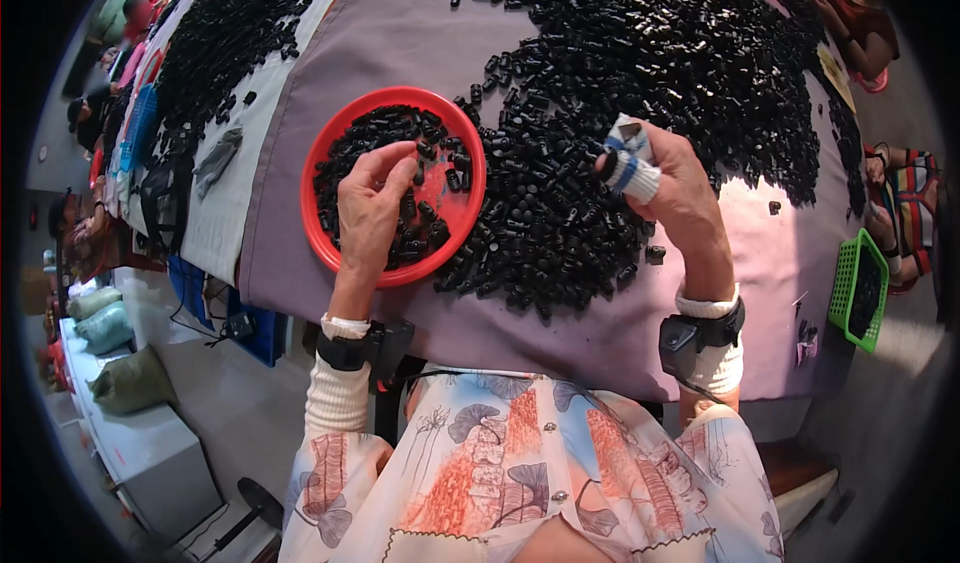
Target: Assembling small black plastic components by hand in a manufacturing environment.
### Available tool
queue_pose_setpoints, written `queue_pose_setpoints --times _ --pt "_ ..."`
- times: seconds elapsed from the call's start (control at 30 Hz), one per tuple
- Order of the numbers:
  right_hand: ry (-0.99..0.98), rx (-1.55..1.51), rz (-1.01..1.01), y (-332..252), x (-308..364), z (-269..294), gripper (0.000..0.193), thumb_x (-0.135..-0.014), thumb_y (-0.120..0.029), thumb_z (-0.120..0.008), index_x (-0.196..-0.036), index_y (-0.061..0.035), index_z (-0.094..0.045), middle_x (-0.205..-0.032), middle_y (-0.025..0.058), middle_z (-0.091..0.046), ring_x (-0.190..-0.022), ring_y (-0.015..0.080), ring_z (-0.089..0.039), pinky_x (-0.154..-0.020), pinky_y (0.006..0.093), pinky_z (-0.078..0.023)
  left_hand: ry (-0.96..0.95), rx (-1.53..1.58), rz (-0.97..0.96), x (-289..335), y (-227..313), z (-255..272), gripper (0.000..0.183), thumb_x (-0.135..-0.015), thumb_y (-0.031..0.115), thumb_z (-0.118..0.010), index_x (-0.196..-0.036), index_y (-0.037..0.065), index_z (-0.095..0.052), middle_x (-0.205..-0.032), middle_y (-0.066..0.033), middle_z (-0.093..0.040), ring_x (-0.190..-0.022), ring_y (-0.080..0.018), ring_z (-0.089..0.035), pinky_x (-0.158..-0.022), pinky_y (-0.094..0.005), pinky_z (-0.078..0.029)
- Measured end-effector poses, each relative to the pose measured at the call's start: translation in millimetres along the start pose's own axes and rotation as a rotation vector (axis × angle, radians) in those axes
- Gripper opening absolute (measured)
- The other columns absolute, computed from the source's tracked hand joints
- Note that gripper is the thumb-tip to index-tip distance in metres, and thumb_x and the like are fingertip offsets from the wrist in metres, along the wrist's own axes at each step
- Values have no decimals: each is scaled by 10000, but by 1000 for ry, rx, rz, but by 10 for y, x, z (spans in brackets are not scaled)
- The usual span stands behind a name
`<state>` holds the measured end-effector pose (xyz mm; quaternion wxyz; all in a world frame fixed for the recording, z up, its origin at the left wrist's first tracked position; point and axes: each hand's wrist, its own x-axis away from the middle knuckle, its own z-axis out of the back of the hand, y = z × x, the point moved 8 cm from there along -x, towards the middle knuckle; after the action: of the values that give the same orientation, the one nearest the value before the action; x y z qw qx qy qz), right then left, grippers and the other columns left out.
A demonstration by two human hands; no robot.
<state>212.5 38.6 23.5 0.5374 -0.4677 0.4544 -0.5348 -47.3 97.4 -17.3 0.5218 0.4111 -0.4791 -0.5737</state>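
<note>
My left hand (372, 203) hangs over a round red plastic basket (312, 225), its thumb and fingertips brought together. A black piece shows right by those fingertips; whether it is pinched or lies behind them I cannot tell. The basket holds many small black cylindrical plastic parts (375, 123), with some red bottom showing on its right side. To the right, my right hand (672, 178) is raised over the big pile of the same black parts (540, 213). White wraps with blue stripes (632, 158) cover its fingertips, which close on one small black part (605, 163).
A mauve cloth (350, 43) covers the table. Another heap of black parts (225, 48) lies at the far left. A green basket (857, 288) stands at the right edge. Other people (895, 208) sit along the right side. Sacks (130, 381) lie on a white chest at left.
</note>
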Motion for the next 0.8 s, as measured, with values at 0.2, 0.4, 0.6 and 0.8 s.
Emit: queue_pose_setpoints --times 0.2,0.4,0.6,0.8 --pt "104 -50 -103 196 144 258 204 -801 -271 -660 -780 -86 -576 -510 -65 -408 -406 9 -335 -362 172 -241 -299 -313 -223 238 143 -803 190 -802 76 -635 -978 5 -627 -828 -34 -598 -728 -89 -565 -637 -225 -451" --pt "147 -36 -110 335 249 363 203 -790 -257 -680 -784 -75 -589 -508 -60 -422 -403 10 -344 -359 170 -249 -196 -654 -505 106 184 -1065 215 -743 56 -641 -953 19 -614 -855 -115 -552 -744 -254 -558 -672 -337 -461" --pt "166 -70 -139 425 273 391 197 -775 -241 -694 -787 -67 -602 -519 -65 -435 -402 8 -360 -359 170 -260 -288 -849 -606 30 71 -1230 254 -699 -13 -610 -947 39 -596 -887 -109 -519 -878 -282 -530 -751 -370 -455" --pt "175 -61 -147 389 299 364 180 -770 -227 -700 -766 -83 -593 -522 -69 -435 -404 7 -364 -360 171 -263 -330 -804 -635 -5 97 -1292 244 -678 -16 -629 -913 34 -583 -876 -108 -512 -872 -288 -525 -748 -373 -454"
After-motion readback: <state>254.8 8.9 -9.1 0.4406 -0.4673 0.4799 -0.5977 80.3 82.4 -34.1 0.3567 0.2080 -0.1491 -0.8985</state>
